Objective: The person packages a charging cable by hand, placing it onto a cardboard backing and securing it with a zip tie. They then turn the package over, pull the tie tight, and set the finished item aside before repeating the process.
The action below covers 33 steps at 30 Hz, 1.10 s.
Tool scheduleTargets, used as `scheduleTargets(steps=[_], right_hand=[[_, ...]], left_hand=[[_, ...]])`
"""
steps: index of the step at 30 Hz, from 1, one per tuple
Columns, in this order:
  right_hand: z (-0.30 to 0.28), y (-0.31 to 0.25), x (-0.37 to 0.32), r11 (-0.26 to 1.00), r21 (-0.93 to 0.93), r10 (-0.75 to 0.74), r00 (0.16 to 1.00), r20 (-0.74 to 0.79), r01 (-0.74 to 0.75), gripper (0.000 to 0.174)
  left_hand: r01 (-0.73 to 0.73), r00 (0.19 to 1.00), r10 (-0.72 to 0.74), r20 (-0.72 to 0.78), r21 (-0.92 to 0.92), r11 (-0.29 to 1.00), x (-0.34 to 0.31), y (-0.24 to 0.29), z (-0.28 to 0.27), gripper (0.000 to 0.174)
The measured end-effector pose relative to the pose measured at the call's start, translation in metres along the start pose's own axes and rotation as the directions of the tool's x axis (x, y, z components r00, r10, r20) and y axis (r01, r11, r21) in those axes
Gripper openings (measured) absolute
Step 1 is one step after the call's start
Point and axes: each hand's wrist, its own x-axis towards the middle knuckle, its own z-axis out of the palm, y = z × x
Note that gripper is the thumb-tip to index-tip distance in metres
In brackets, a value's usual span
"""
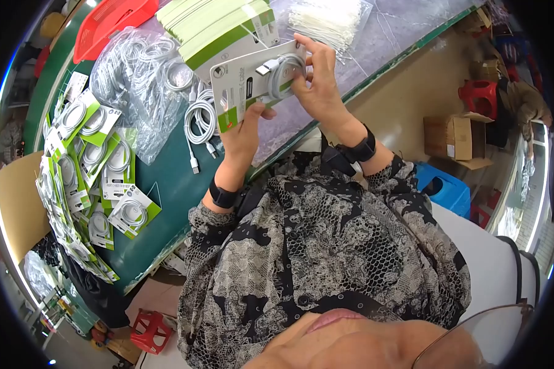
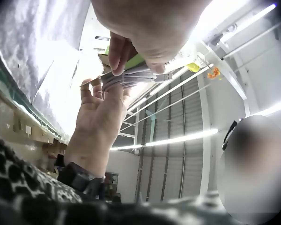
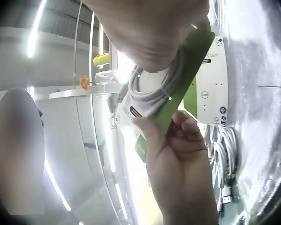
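Observation:
Both hands hold up a white-and-green cable packaging card (image 1: 232,83) over the table's near edge. A coiled white USB cable (image 1: 283,77) lies against the card's printed face, its plug pointing left. My left hand (image 1: 243,140) pinches the card's lower edge, thumb in front and fingers behind, as the right wrist view also shows. At the card's right end, my right hand (image 1: 321,89) grips the coil against the card, thumb on the cable and a fingertip at the top corner. In the right wrist view the coil (image 3: 147,93) is partly hidden by the right hand.
A stack of flat cards (image 1: 218,31) stands just behind. Loose coiled cables (image 1: 200,120) and a plastic bag of cables (image 1: 135,74) lie to the left, beside a heap of carded cables (image 1: 92,154). White cable ties (image 1: 326,21) and a red tray (image 1: 108,24) are farther back.

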Motion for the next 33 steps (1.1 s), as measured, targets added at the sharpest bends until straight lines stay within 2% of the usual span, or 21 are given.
scheduleTargets(steps=[3,6,7,10,12,16,19,20,22,23,26,30,33], right_hand=[[-0.002,-0.003,0.005,1.0,0.008,-0.013,0.999,-0.05,0.014,0.061],[-0.004,-0.017,0.009,0.93,-0.341,-0.219,0.953,-0.209,0.139,0.052],[-0.004,-0.014,0.008,0.93,-0.34,-0.217,0.953,-0.211,0.137,0.052],[-0.004,0.002,0.008,0.967,-0.191,-0.18,0.983,-0.044,0.168,0.041],[-0.004,0.003,0.005,0.973,-0.155,-0.177,0.984,-0.034,0.17,0.039],[-0.006,0.004,0.002,0.988,-0.074,-0.134,0.991,0.001,0.134,0.035],[-0.014,-0.003,0.01,0.994,-0.069,-0.086,0.996,0.032,0.088,0.038],[-0.019,-0.01,0.018,0.965,-0.092,-0.238,0.969,0.07,0.244,0.036],[-0.027,-0.023,0.028,0.845,-0.115,-0.504,0.85,0.154,0.522,0.034],[-0.027,-0.025,0.03,0.85,-0.11,-0.496,0.853,0.165,0.515,0.034],[-0.022,-0.025,0.044,0.767,-0.037,-0.585,0.722,0.371,0.64,0.024],[-0.02,-0.014,0.053,0.772,0.109,-0.599,0.658,0.457,0.626,0.018],[-0.019,-0.007,0.054,0.778,0.153,-0.589,0.622,0.516,0.61,0.016]], left_hand=[[0.145,0.986,-0.15,-0.08,-0.063,0.987,0.009,0.0,0.0,0.016],[0.139,0.984,-0.15,-0.094,-0.109,0.984,0.008,-0.009,-0.002,0.017],[0.137,0.984,-0.151,-0.097,-0.131,0.982,0.008,-0.01,-0.001,0.017],[0.109,0.988,-0.122,-0.095,-0.13,0.986,0.008,-0.01,0.001,0.019],[0.091,0.989,-0.105,-0.101,-0.134,0.987,0.009,-0.009,0.0,0.02],[0.143,0.988,-0.146,-0.057,-0.047,0.989,0.013,-0.01,-0.014,0.022],[0.294,0.955,-0.296,0.005,-0.154,0.943,0.02,-0.011,-0.017,0.024],[0.293,0.955,-0.297,-0.005,-0.159,0.943,0.022,-0.011,-0.018,0.024],[0.349,0.937,-0.348,0.037,-0.169,0.922,0.022,-0.009,-0.019,0.024],[0.38,0.925,-0.376,0.06,-0.174,0.908,0.019,-0.008,-0.019,0.024],[0.358,0.933,-0.346,0.101,-0.172,0.918,0.018,-0.006,-0.017,0.025],[0.367,0.928,-0.346,0.137,-0.188,0.911,0.015,-0.003,-0.017,0.027],[0.401,0.913,-0.377,0.155,-0.177,0.899,0.011,-0.009,-0.019,0.028]])
